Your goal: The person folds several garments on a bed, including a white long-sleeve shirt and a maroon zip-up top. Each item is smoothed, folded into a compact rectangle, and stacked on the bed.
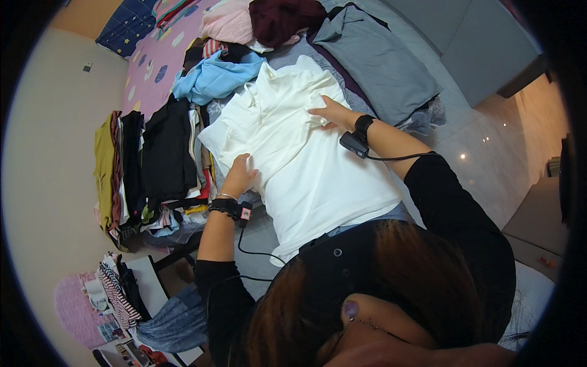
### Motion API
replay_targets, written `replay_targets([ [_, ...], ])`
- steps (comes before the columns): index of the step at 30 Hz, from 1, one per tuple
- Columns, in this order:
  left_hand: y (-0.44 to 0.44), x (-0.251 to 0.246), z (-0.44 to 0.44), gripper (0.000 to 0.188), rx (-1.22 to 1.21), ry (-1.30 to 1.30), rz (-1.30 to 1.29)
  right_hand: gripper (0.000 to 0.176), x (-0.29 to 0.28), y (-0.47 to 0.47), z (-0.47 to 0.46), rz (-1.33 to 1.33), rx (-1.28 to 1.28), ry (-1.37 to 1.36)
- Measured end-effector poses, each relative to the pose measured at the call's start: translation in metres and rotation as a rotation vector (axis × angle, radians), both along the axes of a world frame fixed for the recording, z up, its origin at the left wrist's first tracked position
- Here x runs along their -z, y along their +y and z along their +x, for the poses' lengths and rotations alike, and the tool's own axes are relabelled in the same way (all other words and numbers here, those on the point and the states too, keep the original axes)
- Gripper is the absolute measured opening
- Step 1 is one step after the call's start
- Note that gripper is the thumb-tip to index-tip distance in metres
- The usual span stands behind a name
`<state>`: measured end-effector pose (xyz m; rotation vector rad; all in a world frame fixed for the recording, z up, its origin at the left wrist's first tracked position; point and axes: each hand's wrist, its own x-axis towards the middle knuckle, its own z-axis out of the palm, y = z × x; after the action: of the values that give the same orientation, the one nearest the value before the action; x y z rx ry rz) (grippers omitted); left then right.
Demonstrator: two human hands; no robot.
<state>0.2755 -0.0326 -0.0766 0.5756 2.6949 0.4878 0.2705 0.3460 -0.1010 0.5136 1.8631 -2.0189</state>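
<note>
A white hooded top (pixel 293 137) lies spread before me, its hood and drawstring at the far end. Its lower part hangs over the bed's near edge towards my waist. My left hand (pixel 239 176) is at its left side, with the thumb and fingers on the cloth. On the right side, my right hand (pixel 334 113) pinches a bunched part of the fabric. Creases and a loose fold run across the top between both hands. What lies under the fabric is hidden.
Left of the top stand stacks of folded clothes, with black garments (pixel 167 151) and a mustard one (pixel 106 169). A light blue garment (pixel 218 75) lies beyond, grey trousers (pixel 376 64) to the right. Denim (pixel 176 319) drapes over a white table (pixel 149 275). Cables run from both wrists.
</note>
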Motion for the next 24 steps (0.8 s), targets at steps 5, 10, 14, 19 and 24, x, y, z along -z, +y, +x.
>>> replay_targets([
  [5, -0.009, 0.034, 0.000, 0.065, -0.247, 0.113, 0.217, 0.058, 0.015, 0.007, -0.016, 0.337, 0.071, 0.132],
  [10, -0.019, 0.036, -0.012, 0.050, -0.100, 0.617, 0.112, 0.045, 0.028, 0.029, -0.013, 0.731, 0.013, 0.231],
  [14, -0.032, 0.031, -0.026, 0.023, -0.322, 0.255, -0.002, 0.033, 0.024, 0.029, -0.020, 0.843, -0.043, 0.309],
  [19, -0.058, 0.015, -0.035, 0.018, -0.455, 0.474, -0.007, 0.021, 0.019, 0.021, -0.046, 0.741, 0.026, 0.637],
  [24, -0.054, 0.015, -0.063, 0.024, -0.281, 0.551, -0.056, 0.028, 0.017, 0.025, -0.076, 1.228, -0.083, 0.647],
])
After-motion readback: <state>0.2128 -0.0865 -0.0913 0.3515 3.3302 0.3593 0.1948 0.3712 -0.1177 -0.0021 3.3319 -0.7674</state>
